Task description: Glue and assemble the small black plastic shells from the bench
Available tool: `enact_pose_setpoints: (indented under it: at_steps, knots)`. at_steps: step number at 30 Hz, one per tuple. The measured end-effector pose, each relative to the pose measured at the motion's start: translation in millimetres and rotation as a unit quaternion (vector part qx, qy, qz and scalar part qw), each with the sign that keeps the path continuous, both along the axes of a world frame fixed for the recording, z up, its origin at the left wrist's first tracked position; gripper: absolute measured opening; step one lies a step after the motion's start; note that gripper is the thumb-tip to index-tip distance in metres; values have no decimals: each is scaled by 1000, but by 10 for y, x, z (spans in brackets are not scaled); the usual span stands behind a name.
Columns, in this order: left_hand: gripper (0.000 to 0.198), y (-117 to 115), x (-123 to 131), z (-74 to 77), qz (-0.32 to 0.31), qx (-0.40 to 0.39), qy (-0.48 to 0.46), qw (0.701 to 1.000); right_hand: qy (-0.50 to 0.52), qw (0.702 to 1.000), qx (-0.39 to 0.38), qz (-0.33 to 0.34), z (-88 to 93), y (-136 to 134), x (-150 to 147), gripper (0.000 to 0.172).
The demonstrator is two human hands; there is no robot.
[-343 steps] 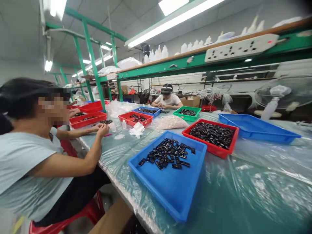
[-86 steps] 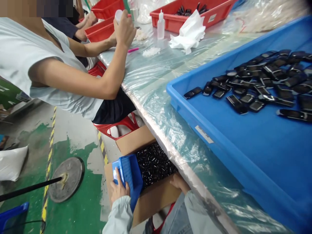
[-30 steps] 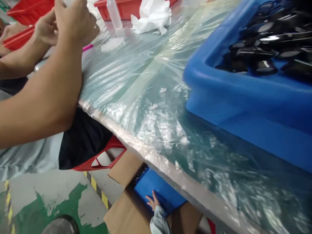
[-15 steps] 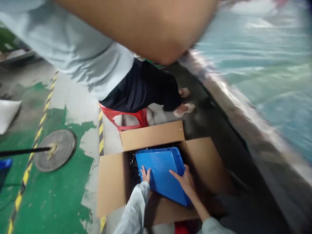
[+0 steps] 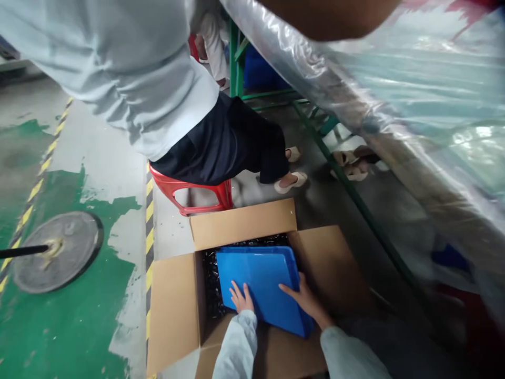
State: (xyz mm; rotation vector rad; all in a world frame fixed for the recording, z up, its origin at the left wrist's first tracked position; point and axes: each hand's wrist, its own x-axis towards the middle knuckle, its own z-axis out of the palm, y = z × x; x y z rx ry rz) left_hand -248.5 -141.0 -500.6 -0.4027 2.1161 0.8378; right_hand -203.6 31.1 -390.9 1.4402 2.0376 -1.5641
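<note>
A blue plastic bin [image 5: 256, 279] lies tilted, its flat underside facing up, over the mouth of an open cardboard box [image 5: 173, 310]. My left hand [image 5: 242, 298] rests on that underside with its fingers spread. At the bin's right side my right hand [image 5: 305, 299] grips the edge, thumb on top and the other fingers hidden underneath. Small shiny black pieces [image 5: 212, 287], too small to name, fill the box around the bin. What is inside or under the bin is hidden.
A person in a pale shirt [image 5: 158, 89] sits on a red stool [image 5: 193, 192] just beyond the box. A plastic-covered table [image 5: 414, 105] runs along the right. On the left stands a round grey base with a pole [image 5: 59, 252], beside yellow-black floor tape [image 5: 149, 231].
My left hand has shifted right and down on the bin. The bin stays over the box, with my right hand still at its right edge. The view has swung slightly.
</note>
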Motion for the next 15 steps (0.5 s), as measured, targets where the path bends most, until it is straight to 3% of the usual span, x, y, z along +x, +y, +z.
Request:
enact_pose_setpoints:
  at_steps: [6,15]
  knots:
    - [37,19,-132,-147,12,-5,-9,1000,-42,998,40,-3,-66,69,-67,28]
    - [40,279,28,-242,84,61,-50,993,-136,977,161,39,277,-133,-107,34]
